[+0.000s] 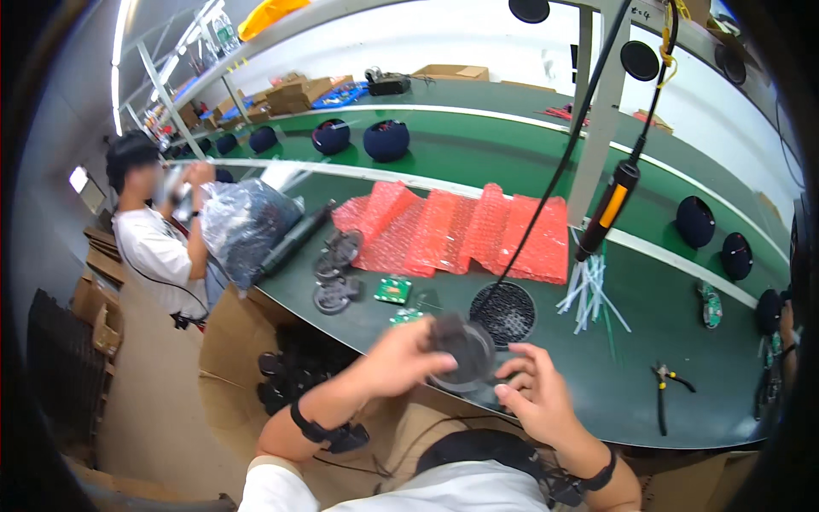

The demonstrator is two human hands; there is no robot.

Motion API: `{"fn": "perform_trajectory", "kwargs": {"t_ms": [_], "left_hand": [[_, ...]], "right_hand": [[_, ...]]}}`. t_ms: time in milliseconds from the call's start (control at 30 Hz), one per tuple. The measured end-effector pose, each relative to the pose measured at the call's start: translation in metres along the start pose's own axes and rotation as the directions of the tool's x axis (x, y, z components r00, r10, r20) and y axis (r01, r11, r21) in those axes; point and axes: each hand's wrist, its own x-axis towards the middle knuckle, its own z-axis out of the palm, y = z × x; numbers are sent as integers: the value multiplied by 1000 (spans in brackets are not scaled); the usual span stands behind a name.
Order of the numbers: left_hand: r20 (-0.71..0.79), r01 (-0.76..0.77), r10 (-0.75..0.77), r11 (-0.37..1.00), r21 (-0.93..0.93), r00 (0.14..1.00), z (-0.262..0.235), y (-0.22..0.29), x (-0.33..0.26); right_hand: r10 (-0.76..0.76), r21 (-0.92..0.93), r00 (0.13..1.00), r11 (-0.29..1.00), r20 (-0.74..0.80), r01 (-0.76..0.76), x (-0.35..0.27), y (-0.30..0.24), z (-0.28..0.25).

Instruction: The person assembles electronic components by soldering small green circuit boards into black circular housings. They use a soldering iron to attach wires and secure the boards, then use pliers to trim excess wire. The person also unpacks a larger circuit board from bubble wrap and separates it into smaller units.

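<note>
My left hand (399, 357) grips a dark round plastic housing (467, 357) by its left side, just over the near edge of the green bench. At the housing's right rim is my right hand (543, 394), its fingers parted and half curled; whether they touch the rim is hard to tell. Right behind the housing stands a round black container (503, 314) full of small dark pieces. Several similar black plastic parts (336, 293) lie farther left, beside a green circuit board (393, 290).
Red bubble wrap (461, 230) covers the bench's middle. An electric screwdriver (610, 209) hangs above white strips (590, 290). Pliers (662, 397) lie at right. Dark round units (386, 141) sit along the green belt. A cardboard box (235, 375) stands left; a co-worker (162, 230) is beyond.
</note>
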Motion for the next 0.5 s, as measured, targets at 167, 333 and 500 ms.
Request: {"fn": "perform_trajectory", "kwargs": {"t_ms": [167, 333, 500], "left_hand": [[-26, -65, 70, 982, 178, 997, 69, 9, 5], [-486, 64, 523, 632, 773, 700, -4, -27, 24], [-398, 143, 401, 532, 834, 826, -64, -58, 49]], "right_hand": [[33, 3, 995, 999, -92, -33, -13, 30, -39], [62, -509, 982, 849, -178, -146, -20, 8, -94], [-282, -839, 953, 541, -108, 65, -11, -9, -114]]}}
